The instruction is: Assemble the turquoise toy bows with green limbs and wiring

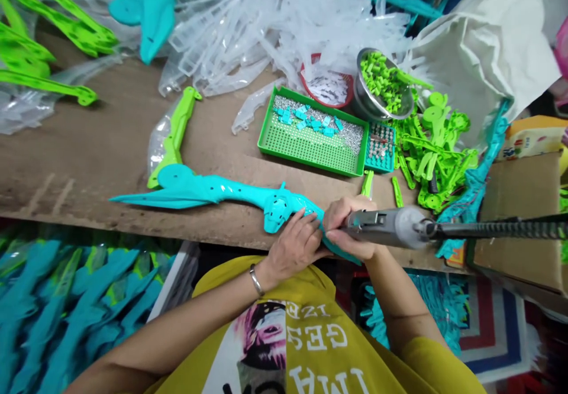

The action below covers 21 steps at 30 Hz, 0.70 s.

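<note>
A long turquoise plastic piece (239, 194) lies along the front edge of the brown tabletop (102, 139), its pointed end to the left. My left hand (295, 243) rests on its right part, fingers pressed together over the plastic. At the right end, my right hand (350, 228) is wrapped round a grey power screwdriver (386, 227), whose coiled cord runs off to the right. The tool's tip is hidden behind my right hand. A lime green part with a clear piece (175, 139) lies behind the turquoise one.
Behind my hands is a green tray (310, 148) of screws and small turquoise pieces, beside a small turquoise screw rack (380, 145). Further back are a metal bowl (360, 89), a red bowl (328, 103) and clear parts (231, 27). Green parts (435, 145) and a cardboard box (519, 216) occupy the right.
</note>
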{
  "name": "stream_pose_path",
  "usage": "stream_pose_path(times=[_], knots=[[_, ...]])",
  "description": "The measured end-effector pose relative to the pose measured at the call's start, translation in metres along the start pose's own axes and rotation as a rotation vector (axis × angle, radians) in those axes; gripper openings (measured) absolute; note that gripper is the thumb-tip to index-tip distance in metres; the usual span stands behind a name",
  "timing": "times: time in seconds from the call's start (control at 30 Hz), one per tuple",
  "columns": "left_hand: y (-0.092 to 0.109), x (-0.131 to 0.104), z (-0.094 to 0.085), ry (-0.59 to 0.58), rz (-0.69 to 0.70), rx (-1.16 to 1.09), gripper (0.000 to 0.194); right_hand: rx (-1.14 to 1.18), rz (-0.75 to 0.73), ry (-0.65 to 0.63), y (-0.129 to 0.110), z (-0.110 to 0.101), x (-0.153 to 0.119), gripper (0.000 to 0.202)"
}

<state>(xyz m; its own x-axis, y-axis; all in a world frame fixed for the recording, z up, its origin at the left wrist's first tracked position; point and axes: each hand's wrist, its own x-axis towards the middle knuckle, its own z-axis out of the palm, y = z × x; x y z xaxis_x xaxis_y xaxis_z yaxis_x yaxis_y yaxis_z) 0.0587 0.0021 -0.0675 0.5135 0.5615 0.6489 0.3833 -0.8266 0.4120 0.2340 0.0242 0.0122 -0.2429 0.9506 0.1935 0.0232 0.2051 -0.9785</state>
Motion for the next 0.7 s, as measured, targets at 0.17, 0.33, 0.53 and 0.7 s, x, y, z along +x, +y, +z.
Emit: stream_pose_path(times=[0.17,0.33,0.53,0.7], knots=[[0.003,0.004,-0.003,-0.004,0.004,0.074,0.046,0.072,-0.211,0.256,-0.009,-0.02,0.041,0.023],[0.003,0.004,-0.008,-0.051,0.025,0.132,0.054,0.069,-0.367,0.751,0.014,-0.045,0.097,0.019],[0.003,0.005,-0.01,-0.091,0.027,0.132,0.049,-0.014,-0.267,0.843,0.045,-0.064,0.121,0.027],[0.002,0.004,-0.009,-0.085,0.025,0.128,0.047,-0.111,-0.201,0.872,0.05,-0.066,0.124,0.029]])
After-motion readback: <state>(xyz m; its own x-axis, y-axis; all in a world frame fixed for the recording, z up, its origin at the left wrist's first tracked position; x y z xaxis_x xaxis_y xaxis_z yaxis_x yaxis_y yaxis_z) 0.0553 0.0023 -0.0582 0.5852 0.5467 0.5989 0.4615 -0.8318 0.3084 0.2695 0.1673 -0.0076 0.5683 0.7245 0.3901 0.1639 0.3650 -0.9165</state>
